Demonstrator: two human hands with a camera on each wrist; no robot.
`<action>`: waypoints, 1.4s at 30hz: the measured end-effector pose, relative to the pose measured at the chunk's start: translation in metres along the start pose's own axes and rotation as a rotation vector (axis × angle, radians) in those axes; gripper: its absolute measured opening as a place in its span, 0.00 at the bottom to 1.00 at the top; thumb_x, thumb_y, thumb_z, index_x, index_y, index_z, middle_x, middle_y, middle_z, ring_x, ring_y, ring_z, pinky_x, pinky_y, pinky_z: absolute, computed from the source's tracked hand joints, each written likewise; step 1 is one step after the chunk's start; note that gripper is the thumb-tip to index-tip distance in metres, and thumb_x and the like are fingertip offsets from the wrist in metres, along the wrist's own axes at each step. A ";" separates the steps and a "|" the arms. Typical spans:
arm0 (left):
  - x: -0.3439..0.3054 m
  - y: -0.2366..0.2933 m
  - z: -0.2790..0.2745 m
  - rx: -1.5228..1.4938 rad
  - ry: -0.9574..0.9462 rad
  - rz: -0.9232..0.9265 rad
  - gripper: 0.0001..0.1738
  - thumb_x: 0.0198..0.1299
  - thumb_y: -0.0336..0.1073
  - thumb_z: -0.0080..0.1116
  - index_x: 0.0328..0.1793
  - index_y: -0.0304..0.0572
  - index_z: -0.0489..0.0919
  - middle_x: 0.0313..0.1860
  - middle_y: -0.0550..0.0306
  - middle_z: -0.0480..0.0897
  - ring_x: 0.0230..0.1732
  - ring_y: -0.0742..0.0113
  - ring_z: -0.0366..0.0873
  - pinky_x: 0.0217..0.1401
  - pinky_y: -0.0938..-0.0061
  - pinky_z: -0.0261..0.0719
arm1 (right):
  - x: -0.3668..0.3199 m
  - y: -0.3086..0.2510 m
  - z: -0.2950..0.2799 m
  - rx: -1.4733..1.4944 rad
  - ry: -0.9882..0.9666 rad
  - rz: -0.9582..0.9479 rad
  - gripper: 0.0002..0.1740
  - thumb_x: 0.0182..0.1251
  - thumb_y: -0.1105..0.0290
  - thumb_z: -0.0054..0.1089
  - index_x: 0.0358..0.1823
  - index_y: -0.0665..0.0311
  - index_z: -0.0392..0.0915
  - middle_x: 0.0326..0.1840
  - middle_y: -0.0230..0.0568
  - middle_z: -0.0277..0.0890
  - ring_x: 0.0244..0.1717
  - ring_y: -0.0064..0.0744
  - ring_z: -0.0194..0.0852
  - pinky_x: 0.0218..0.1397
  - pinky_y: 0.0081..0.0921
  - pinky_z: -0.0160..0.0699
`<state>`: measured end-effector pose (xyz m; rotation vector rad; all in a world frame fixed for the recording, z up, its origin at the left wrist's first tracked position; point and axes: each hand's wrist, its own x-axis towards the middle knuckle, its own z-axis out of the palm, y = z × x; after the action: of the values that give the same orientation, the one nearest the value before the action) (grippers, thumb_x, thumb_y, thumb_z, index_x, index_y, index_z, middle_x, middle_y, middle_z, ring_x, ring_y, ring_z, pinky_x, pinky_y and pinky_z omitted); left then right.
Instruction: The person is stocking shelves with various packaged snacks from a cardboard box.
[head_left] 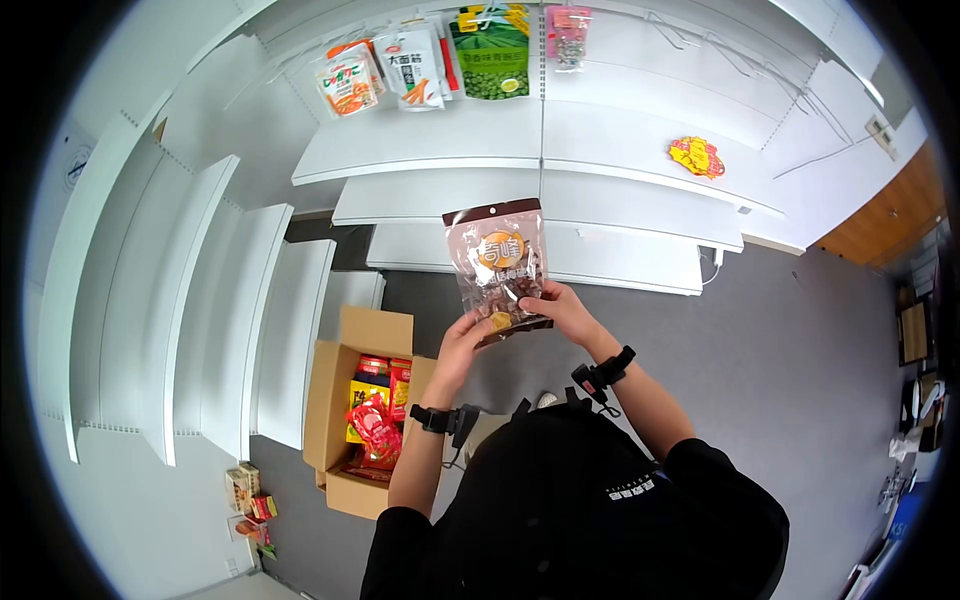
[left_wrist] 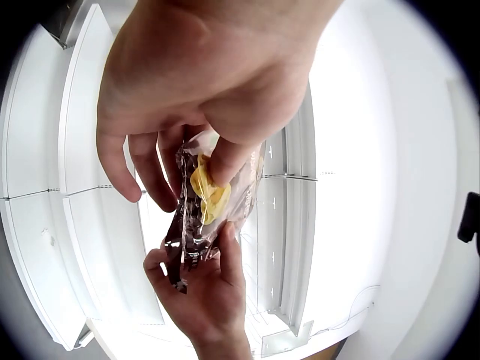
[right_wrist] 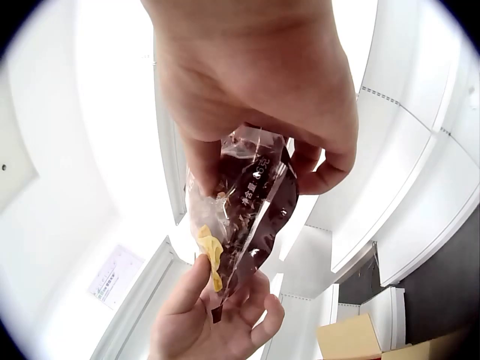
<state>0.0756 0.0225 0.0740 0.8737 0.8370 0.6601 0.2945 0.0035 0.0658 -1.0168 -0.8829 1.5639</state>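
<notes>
A brown and clear snack bag, with dark pieces visible inside and an orange emblem on its front, is held upright before the shelves. My left hand pinches its lower left corner, thumb on the front beside a yellow patch. On the lower right, my right hand grips the bag with the thumb in front and the fingers behind. From the left wrist, the bag's bottom edge shows between both hands. White print on the dark back panel appears in the right wrist view.
White shelves stand ahead and at the left. Hanging snack packs line the top, and a red-yellow packet lies on the right shelf. An open cardboard box with red and yellow packs sits at lower left, near floor packages.
</notes>
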 end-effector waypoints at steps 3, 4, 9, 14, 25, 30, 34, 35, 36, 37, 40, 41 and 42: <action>0.013 0.001 0.012 0.024 -0.025 -0.009 0.19 0.67 0.36 0.50 0.63 0.39 0.72 0.54 0.59 0.78 0.54 0.70 0.75 0.58 0.69 0.74 | -0.002 -0.004 -0.014 0.001 0.030 -0.025 0.19 0.62 0.72 0.63 0.54 0.68 0.75 0.47 0.34 0.79 0.45 0.21 0.76 0.51 0.22 0.75; 0.017 0.001 0.014 0.031 -0.035 -0.013 0.19 0.67 0.36 0.51 0.63 0.39 0.72 0.54 0.59 0.78 0.54 0.70 0.76 0.58 0.69 0.74 | -0.002 -0.004 -0.018 0.005 0.039 -0.032 0.19 0.62 0.72 0.63 0.54 0.69 0.75 0.47 0.34 0.79 0.45 0.20 0.76 0.51 0.22 0.75; 0.042 0.007 0.025 0.076 -0.077 -0.042 0.20 0.66 0.37 0.52 0.63 0.41 0.72 0.54 0.60 0.78 0.54 0.71 0.75 0.58 0.70 0.73 | 0.001 -0.010 -0.036 0.034 0.094 -0.061 0.19 0.62 0.73 0.63 0.54 0.69 0.74 0.47 0.34 0.79 0.45 0.20 0.76 0.51 0.22 0.76; 0.078 0.014 0.031 0.094 -0.133 -0.065 0.20 0.65 0.38 0.54 0.62 0.42 0.73 0.53 0.61 0.79 0.54 0.71 0.75 0.57 0.71 0.73 | 0.010 -0.022 -0.056 0.027 0.167 -0.068 0.19 0.63 0.74 0.61 0.55 0.70 0.74 0.47 0.35 0.79 0.46 0.21 0.76 0.51 0.22 0.76; 0.178 0.038 0.033 0.027 -0.204 -0.048 0.20 0.65 0.36 0.54 0.61 0.38 0.73 0.52 0.60 0.79 0.53 0.70 0.76 0.55 0.71 0.76 | 0.075 -0.064 -0.093 -0.042 0.214 -0.047 0.18 0.64 0.73 0.59 0.55 0.68 0.73 0.49 0.33 0.78 0.49 0.21 0.73 0.57 0.23 0.71; 0.212 0.054 0.026 0.008 -0.237 -0.048 0.19 0.65 0.35 0.54 0.61 0.37 0.73 0.50 0.60 0.79 0.51 0.71 0.77 0.54 0.74 0.77 | 0.110 -0.072 -0.104 -0.060 0.205 -0.070 0.19 0.64 0.73 0.58 0.56 0.68 0.72 0.50 0.34 0.78 0.49 0.21 0.74 0.56 0.23 0.72; 0.234 0.064 0.021 0.035 -0.288 -0.049 0.19 0.65 0.35 0.54 0.60 0.37 0.73 0.50 0.60 0.79 0.50 0.72 0.77 0.53 0.76 0.77 | 0.119 -0.088 -0.098 -0.038 0.247 -0.075 0.18 0.64 0.72 0.59 0.55 0.68 0.72 0.47 0.34 0.78 0.47 0.22 0.74 0.55 0.23 0.73; 0.236 0.065 0.021 0.036 -0.289 -0.049 0.19 0.65 0.35 0.54 0.60 0.37 0.73 0.50 0.60 0.79 0.50 0.72 0.77 0.52 0.76 0.77 | 0.122 -0.091 -0.097 -0.027 0.253 -0.081 0.18 0.64 0.72 0.60 0.54 0.68 0.72 0.46 0.34 0.78 0.46 0.22 0.74 0.54 0.24 0.73; 0.240 0.067 0.023 0.041 -0.288 -0.046 0.18 0.65 0.35 0.54 0.60 0.37 0.73 0.50 0.60 0.79 0.49 0.72 0.77 0.52 0.77 0.77 | 0.125 -0.090 -0.100 -0.027 0.263 -0.082 0.18 0.64 0.72 0.60 0.54 0.68 0.72 0.46 0.34 0.78 0.46 0.22 0.74 0.54 0.23 0.73; 0.245 0.071 0.023 0.044 -0.290 -0.044 0.18 0.65 0.35 0.54 0.60 0.36 0.73 0.49 0.60 0.79 0.49 0.72 0.77 0.52 0.77 0.77 | 0.129 -0.089 -0.104 -0.029 0.277 -0.081 0.18 0.64 0.72 0.60 0.54 0.68 0.72 0.45 0.33 0.77 0.46 0.22 0.74 0.54 0.23 0.73; 0.257 0.076 0.027 0.061 -0.283 -0.039 0.18 0.65 0.34 0.54 0.60 0.36 0.73 0.48 0.60 0.79 0.49 0.72 0.77 0.51 0.77 0.77 | 0.135 -0.092 -0.114 -0.042 0.282 -0.099 0.17 0.64 0.73 0.59 0.54 0.67 0.71 0.45 0.32 0.77 0.46 0.21 0.74 0.54 0.22 0.73; 0.261 0.078 0.028 0.058 -0.296 -0.035 0.18 0.65 0.34 0.54 0.60 0.36 0.73 0.48 0.60 0.79 0.48 0.73 0.77 0.51 0.77 0.77 | 0.137 -0.093 -0.117 -0.048 0.276 -0.106 0.18 0.64 0.73 0.59 0.54 0.67 0.71 0.45 0.32 0.77 0.47 0.21 0.74 0.54 0.22 0.72; 0.264 0.080 0.030 0.055 -0.308 -0.029 0.18 0.65 0.34 0.54 0.60 0.36 0.73 0.48 0.60 0.79 0.48 0.73 0.77 0.51 0.78 0.76 | 0.140 -0.095 -0.119 -0.046 0.285 -0.118 0.18 0.64 0.73 0.59 0.55 0.67 0.71 0.46 0.32 0.77 0.47 0.21 0.74 0.54 0.22 0.72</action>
<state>0.2245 0.2566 0.0611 0.9821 0.5917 0.4632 0.4224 0.1645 0.0835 -1.1655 -0.7684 1.2669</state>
